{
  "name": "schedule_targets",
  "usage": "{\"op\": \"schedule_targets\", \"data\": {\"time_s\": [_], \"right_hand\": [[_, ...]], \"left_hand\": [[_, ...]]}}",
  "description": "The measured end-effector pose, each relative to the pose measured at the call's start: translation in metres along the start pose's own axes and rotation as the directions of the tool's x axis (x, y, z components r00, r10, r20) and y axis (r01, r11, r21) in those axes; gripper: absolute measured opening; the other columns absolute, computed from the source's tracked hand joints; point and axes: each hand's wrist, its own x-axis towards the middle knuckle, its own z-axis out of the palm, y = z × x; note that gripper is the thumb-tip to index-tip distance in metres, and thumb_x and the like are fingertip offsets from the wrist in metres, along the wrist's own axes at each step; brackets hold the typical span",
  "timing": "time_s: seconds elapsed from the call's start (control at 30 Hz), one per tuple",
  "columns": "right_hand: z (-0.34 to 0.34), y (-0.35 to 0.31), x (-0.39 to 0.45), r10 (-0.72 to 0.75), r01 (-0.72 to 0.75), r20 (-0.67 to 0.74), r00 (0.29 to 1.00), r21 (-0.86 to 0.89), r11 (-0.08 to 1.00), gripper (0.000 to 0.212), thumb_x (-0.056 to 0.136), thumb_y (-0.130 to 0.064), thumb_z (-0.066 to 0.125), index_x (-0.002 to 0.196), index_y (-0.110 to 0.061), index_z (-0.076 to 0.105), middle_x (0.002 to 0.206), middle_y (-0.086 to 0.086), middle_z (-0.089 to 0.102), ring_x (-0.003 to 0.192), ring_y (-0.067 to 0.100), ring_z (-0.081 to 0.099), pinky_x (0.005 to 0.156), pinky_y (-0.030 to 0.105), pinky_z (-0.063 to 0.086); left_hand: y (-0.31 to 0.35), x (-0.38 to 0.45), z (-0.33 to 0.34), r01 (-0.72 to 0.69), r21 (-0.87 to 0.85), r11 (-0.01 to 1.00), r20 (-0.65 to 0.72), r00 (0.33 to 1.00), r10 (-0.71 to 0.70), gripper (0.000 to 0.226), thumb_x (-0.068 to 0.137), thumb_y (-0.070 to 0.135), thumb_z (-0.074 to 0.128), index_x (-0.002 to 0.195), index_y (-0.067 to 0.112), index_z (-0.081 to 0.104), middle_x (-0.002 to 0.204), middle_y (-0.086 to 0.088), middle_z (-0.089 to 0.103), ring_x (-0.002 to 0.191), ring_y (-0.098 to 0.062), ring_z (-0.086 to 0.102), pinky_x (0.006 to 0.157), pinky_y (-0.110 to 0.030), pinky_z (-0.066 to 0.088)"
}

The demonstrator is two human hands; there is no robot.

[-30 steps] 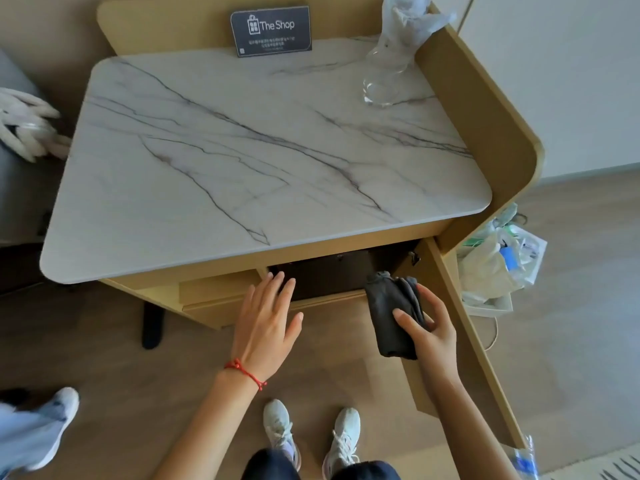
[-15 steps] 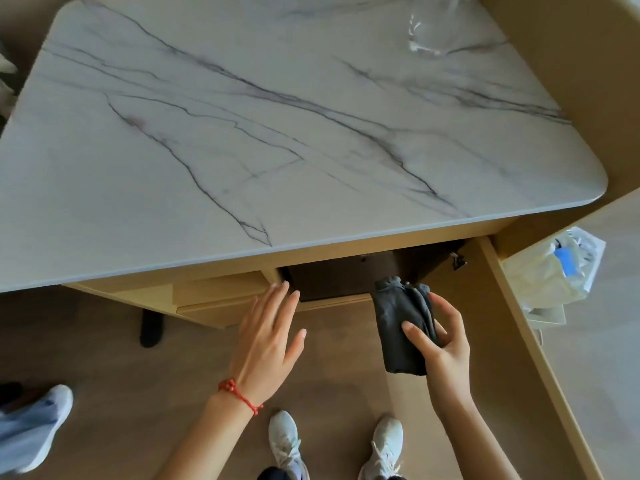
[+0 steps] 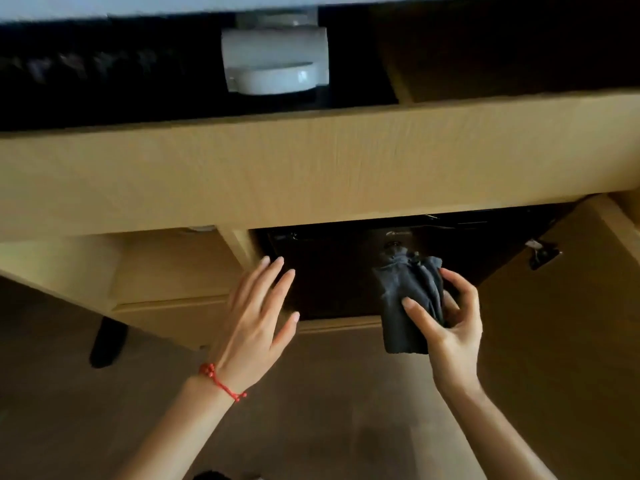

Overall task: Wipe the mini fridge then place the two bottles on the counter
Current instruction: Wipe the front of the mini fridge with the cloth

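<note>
The black mini fridge (image 3: pixel 332 271) sits closed in a recess under the wooden counter unit, its dark door facing me. My left hand (image 3: pixel 256 317) is open, fingers spread, its fingertips at the fridge door's left edge. A folded dark grey cloth (image 3: pixel 405 299) is gripped in my right hand (image 3: pixel 450 327), held in front of the right part of the door. No bottles are in view. The counter top shows only as a pale strip (image 3: pixel 138 5) along the top edge.
A white cup on a saucer (image 3: pixel 273 64) stands in a dark shelf above a wide wooden band (image 3: pixel 311 161). An open wooden cabinet door (image 3: pixel 554 323) with a metal hinge (image 3: pixel 543 254) stands at the right. Drawers (image 3: pixel 166 271) lie at the left, and the floor is wooden.
The view has dropped below the marble top and moved close to the fridge. Both hands have risen toward the fridge door, the right one still holding the cloth.
</note>
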Motion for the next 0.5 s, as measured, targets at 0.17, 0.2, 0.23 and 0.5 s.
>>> {"op": "schedule_targets", "data": {"time_s": [0.17, 0.2, 0.23, 0.5], "right_hand": [[0.019, 0.066, 0.031, -0.239, 0.241, -0.074, 0.968, 0.016, 0.97, 0.054, 0.071, -0.017, 0.076, 0.11, -0.041, 0.047, 0.116, 0.015, 0.058, 0.107, 0.023, 0.061, 0.086, 0.043, 0.052], [0.023, 0.078, 0.036, -0.284, 0.287, -0.089, 0.955, 0.012, 0.958, 0.054, 0.071, -0.019, 0.075, 0.111, -0.041, 0.046, 0.117, 0.017, 0.057, 0.107, 0.025, 0.06, 0.088, 0.043, 0.052], [0.027, 0.089, 0.041, -0.326, 0.328, -0.102, 0.94, 0.009, 0.945, 0.056, 0.072, -0.017, 0.075, 0.113, -0.04, 0.045, 0.117, 0.015, 0.057, 0.106, 0.023, 0.06, 0.088, 0.04, 0.051], [0.051, 0.161, 0.072, -0.625, 0.639, -0.235, 0.744, -0.021, 0.769, 0.055, 0.08, -0.003, 0.065, 0.12, -0.032, 0.041, 0.12, -0.003, 0.05, 0.117, 0.025, 0.051, 0.102, 0.048, 0.041]], "left_hand": [[-0.039, 0.002, 0.049, -0.114, 0.134, 0.984, -0.173, 0.975, 0.137, 0.046, 0.09, 0.027, 0.046, 0.13, 0.005, 0.043, 0.135, -0.019, 0.047, 0.132, -0.03, 0.035, 0.108, -0.045, 0.03], [-0.047, 0.003, 0.057, -0.127, 0.156, 0.979, -0.198, 0.968, 0.157, 0.046, 0.09, 0.026, 0.046, 0.13, 0.004, 0.042, 0.135, -0.02, 0.048, 0.132, -0.031, 0.035, 0.108, -0.046, 0.03], [-0.054, 0.003, 0.065, -0.14, 0.177, 0.974, -0.219, 0.959, 0.177, 0.046, 0.09, 0.025, 0.046, 0.131, 0.004, 0.041, 0.135, -0.021, 0.047, 0.132, -0.031, 0.035, 0.108, -0.048, 0.03], [-0.089, 0.005, 0.114, -0.203, 0.364, 0.909, -0.377, 0.86, 0.344, 0.044, 0.089, 0.022, 0.048, 0.128, 0.0, 0.047, 0.135, -0.021, 0.047, 0.132, -0.031, 0.033, 0.112, -0.047, 0.024]]}}
